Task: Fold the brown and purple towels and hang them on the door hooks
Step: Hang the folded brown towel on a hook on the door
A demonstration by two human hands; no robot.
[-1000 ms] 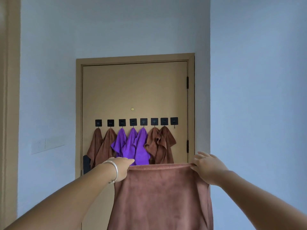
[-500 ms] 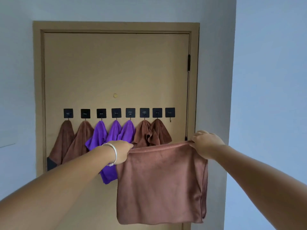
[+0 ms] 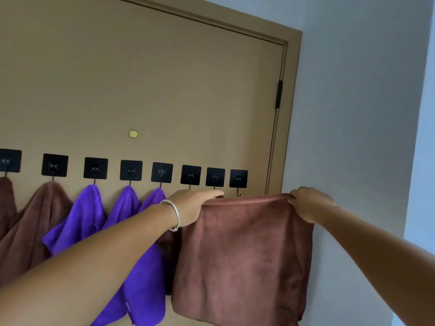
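The left hand [image 3: 193, 205] & right hand [image 3: 308, 203] each pinch a top corner of the folded brown towel [image 3: 244, 255], held just under the free hook [image 3: 238, 182]; it looks soft, light, floppy, so prob. best hooked by the top edge.

Both hands have carried the folded brown towel [image 3: 244, 260] up close beneath the rightmost hook [image 3: 238, 178].
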